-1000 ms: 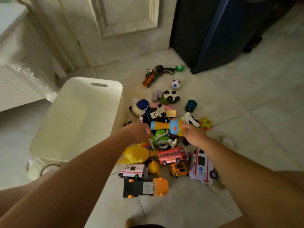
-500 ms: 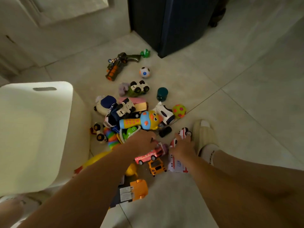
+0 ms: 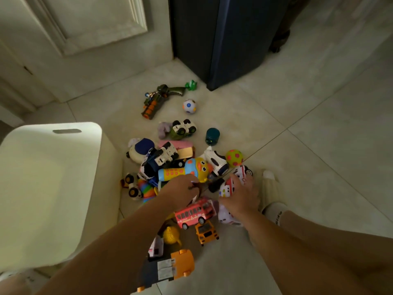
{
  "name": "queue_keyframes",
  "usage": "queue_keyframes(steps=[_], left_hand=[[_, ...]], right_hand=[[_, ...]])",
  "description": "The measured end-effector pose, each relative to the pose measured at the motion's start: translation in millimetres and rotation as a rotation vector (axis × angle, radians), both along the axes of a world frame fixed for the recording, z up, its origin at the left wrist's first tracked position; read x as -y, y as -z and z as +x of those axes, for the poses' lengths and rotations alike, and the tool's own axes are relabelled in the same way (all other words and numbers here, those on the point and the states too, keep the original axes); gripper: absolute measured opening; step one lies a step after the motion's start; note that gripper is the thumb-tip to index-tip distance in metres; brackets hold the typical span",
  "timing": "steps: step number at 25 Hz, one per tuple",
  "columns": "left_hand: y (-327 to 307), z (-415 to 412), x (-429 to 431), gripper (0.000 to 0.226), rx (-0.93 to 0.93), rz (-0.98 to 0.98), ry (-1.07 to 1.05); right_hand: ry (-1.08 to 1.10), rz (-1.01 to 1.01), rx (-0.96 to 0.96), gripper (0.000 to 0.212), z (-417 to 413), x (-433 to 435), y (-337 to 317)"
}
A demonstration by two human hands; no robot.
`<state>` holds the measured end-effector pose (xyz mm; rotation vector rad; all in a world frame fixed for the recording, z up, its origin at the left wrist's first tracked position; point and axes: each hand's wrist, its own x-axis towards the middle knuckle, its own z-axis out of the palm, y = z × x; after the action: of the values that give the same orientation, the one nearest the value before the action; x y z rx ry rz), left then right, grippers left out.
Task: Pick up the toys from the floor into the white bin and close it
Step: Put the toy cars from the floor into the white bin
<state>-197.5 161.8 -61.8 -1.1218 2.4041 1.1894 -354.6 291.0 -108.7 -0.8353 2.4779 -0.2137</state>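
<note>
The white bin (image 3: 63,126) stands open on the floor at left. Right of it lies a pile of toys, among them a blue-and-yellow duck toy (image 3: 185,170), a red bus (image 3: 195,212) and a yellow taxi (image 3: 206,232). My left hand (image 3: 180,190) reaches into the middle of the pile with its fingers curled down round a small dark toy that is mostly hidden. My right hand (image 3: 241,198) grips a white ambulance (image 3: 227,187), which tilts up off the floor.
An orange-and-black truck (image 3: 168,267) lies nearest me. Farther out are a toy gun (image 3: 157,101), a white ball (image 3: 189,106), a teal cup (image 3: 212,136) and a spotted ball (image 3: 234,157). A dark cabinet (image 3: 217,39) stands behind. My slippered foot (image 3: 269,188) is beside the pile.
Both hands dropped from the duck toy toward me. The left now curls into the pile above the red bus; the right closed on the white ambulance and tilted it up.
</note>
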Motion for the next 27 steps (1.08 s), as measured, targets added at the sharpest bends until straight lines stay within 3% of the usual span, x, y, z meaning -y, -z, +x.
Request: queue_keyframes(steps=[5, 9, 11, 13, 16, 19, 22, 24, 27], left_hand=[[-51, 12, 7, 0.054, -0.140, 0.122, -0.345], [-85, 60, 22, 0.063, -0.402, 0.634, -0.758], [-99, 95, 31, 0.070, -0.567, 0.824, -0.808], [-109, 128, 41, 0.070, -0.682, 0.860, -0.838], [-122, 173, 56, 0.054, -0.763, 0.735, -0.998], [-118, 211, 74, 0.037, -0.832, 0.649, -1.194], [-93, 238, 98, 0.030, -0.920, 0.690, -1.406], [-64, 248, 115, 0.036, -0.947, 0.775, -1.530], [-21, 248, 136, 0.042, -0.978, 0.930, -1.625]], right_hand=[[-0.054, -0.443, 0.129, 0.091, 33, 45, -82], [-0.165, -0.591, 0.443, 0.094, 86, 77, -151], [-0.153, -0.608, 0.621, 0.094, 115, 94, -176], [-0.201, -0.572, 0.684, 0.091, 141, 115, -188], [-0.316, -0.529, 0.731, 0.086, 183, 150, -190], [-0.469, -0.520, 0.721, 0.065, 221, 182, -183], [-0.633, -0.448, 0.701, 0.047, 251, 216, -167], [-0.731, -0.404, 0.560, 0.039, 259, 234, -146], [-0.964, -0.377, 0.164, 0.032, 249, 253, -108]])
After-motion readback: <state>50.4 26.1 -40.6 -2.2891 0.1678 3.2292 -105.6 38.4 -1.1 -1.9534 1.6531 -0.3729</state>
